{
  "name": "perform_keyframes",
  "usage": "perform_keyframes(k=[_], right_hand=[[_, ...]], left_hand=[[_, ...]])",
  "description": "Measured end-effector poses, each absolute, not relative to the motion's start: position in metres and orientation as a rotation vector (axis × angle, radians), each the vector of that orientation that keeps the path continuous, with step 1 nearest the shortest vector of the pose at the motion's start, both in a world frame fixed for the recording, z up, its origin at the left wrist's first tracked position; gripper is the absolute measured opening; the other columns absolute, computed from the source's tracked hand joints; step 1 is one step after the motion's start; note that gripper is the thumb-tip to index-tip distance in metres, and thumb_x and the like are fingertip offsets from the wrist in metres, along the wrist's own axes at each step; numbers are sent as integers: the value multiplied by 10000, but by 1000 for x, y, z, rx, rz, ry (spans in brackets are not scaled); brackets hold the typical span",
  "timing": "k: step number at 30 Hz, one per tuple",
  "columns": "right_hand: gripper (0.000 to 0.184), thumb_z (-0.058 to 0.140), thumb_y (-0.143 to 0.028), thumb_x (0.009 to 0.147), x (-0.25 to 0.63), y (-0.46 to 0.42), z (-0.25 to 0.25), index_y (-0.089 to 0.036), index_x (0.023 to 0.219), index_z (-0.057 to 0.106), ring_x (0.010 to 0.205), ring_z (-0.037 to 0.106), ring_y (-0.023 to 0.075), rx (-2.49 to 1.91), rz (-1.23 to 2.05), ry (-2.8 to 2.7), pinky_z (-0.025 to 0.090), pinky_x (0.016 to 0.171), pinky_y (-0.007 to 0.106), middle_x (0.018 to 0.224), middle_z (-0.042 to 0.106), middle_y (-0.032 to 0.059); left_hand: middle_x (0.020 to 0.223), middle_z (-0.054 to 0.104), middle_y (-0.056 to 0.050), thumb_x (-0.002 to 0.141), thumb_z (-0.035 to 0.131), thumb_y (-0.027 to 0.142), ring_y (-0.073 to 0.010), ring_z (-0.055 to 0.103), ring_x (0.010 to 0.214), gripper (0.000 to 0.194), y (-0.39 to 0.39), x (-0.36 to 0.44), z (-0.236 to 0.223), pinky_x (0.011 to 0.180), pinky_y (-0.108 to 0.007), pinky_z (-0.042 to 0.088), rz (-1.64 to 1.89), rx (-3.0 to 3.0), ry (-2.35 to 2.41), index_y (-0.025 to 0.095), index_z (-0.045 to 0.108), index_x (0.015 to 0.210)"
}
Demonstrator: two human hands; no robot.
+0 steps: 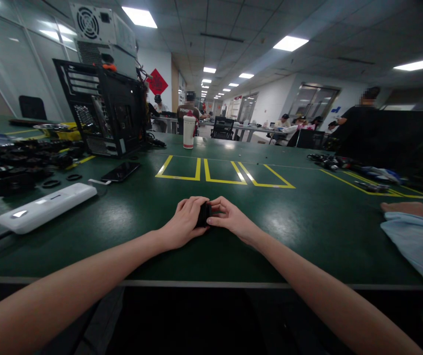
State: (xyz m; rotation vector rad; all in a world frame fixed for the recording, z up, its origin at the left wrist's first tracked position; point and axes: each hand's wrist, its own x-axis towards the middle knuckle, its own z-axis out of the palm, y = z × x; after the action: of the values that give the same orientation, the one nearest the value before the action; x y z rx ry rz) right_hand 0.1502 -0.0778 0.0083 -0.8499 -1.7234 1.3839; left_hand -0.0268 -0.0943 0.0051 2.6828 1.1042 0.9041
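Note:
A small black object [203, 215] sits between my two hands, low over the green table [233, 256]; its kind cannot be made out, since fingers cover much of it. My left hand [183, 222] is wrapped round its left side, the fingers over the top and the thumb below. From the right, my right hand [230, 217] pinches the object's other side with bent fingers and thumb. Beyond the hands, yellow tape outlines [226, 182] mark several boxes on the table.
To the left lie a white power strip [48, 207], a phone [121, 171] and a heap of black parts [22, 162]. A black computer case [111, 108] stands behind them. A white cup [188, 130] is further back. At right, another person's blue sleeve [414, 241] reaches over the table.

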Motion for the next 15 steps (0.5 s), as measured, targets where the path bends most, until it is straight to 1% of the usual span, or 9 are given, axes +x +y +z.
perform_keyframes(k=[3, 8, 11, 15], right_hand=[[419, 702, -206, 568, 151, -79, 9, -221, 927, 487, 926, 516, 149, -801, 1406, -1721, 438, 805, 332, 961, 532, 8], [249, 610, -331, 671, 147, -80, 8, -214, 859, 496, 867, 529, 131, -859, 1425, -1631, 451, 771, 324, 930, 538, 3], [271, 615, -325, 663, 143, -80, 8, -210, 876, 493, 833, 537, 126, -871, 1394, -1642, 452, 763, 317, 921, 541, 2], [294, 619, -296, 656, 143, -78, 5, -194, 901, 493, 865, 533, 131, -890, 1257, -1633, 423, 816, 317, 943, 538, 21]], left_hand=[[1165, 401, -93, 716, 547, 211, -224, 363, 1117, 551, -93, -26, 2, 952, -438, 267, 906, 2685, 1116, 197, 253, 1181], [1155, 411, -84, 711, 557, 223, -227, 368, 1111, 546, -89, -25, -2, 945, -451, 268, 957, 2680, 1127, 214, 258, 1169], [1153, 415, -85, 718, 552, 231, -228, 376, 1107, 539, -90, -26, -1, 945, -455, 272, 950, 2683, 1117, 216, 260, 1171], [1142, 419, -86, 711, 564, 259, -233, 392, 1096, 536, -89, -25, -3, 935, -449, 293, 958, 2680, 1153, 208, 284, 1165]])
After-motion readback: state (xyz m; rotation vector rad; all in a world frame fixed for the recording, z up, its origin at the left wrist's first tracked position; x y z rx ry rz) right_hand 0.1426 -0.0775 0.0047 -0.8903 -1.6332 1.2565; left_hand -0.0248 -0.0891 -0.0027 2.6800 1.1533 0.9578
